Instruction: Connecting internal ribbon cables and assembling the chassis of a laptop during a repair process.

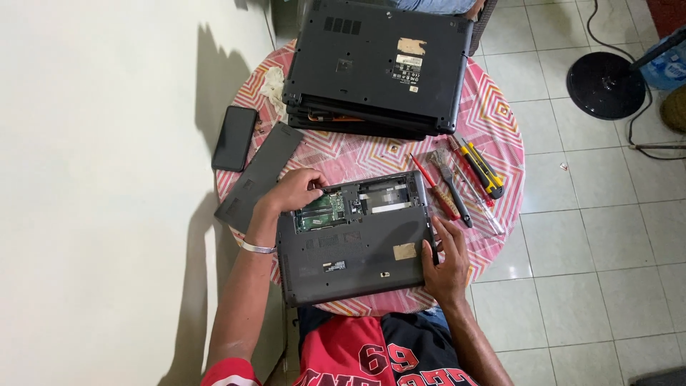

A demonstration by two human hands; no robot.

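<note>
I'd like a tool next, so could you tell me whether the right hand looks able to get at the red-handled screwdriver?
Probably yes: the right hand rests on the laptop's right edge, with the red-handled screwdriver lying uncovered just beyond.

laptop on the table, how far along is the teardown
Done: the access cover is off and lies beside the phone, baring the green board. In hand: the left hand works at that open bay while the right hand steadies the laptop. Left: the main bottom shell is still on; the screwdrivers lie unused.

Left hand [296, 191] covers the open laptop [357, 239]'s bay corner, fingertips hidden. Beyond it, the stacked laptops [379, 64] run off the top edge.
</note>
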